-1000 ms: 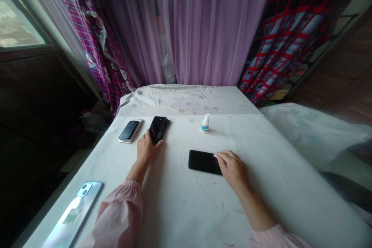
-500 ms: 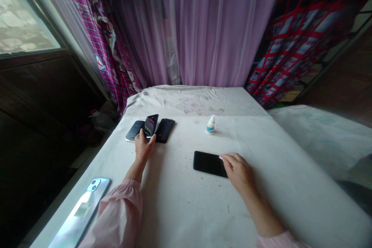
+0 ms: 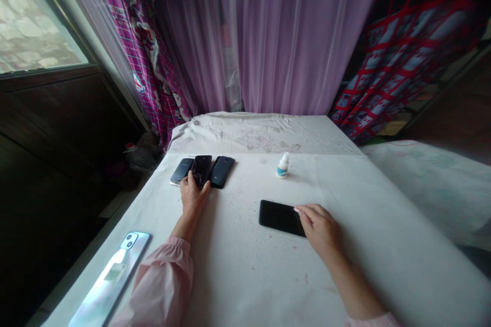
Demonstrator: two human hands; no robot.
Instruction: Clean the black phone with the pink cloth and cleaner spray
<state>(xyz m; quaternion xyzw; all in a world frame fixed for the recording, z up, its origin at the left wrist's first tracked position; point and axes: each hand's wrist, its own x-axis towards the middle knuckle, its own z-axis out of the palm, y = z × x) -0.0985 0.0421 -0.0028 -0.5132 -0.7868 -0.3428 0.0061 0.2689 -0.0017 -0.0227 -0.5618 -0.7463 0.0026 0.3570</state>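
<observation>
My left hand (image 3: 193, 194) grips the lower end of a dark smartphone (image 3: 201, 168) between thumb and fingers. On its left lies another dark phone (image 3: 181, 169), and on its right a black phone (image 3: 222, 171) rests back side up, with more of a dark phone showing under its edge. My right hand (image 3: 320, 225) is closed around the right end of a black smartphone (image 3: 280, 216), which lies screen up near the table's middle. The fingers hide that end of it.
A small white bottle with a blue label (image 3: 282, 166) stands beyond the right-hand phone. A shiny silver-blue phone (image 3: 115, 276) lies near the left edge of the white-covered table (image 3: 238, 286). Purple curtains (image 3: 291, 36) hang behind the table.
The phone in my left hand has gone from tilted up to lying nearly flat between its neighbours. My right hand stays at its phone. The whole view has shifted slightly.
</observation>
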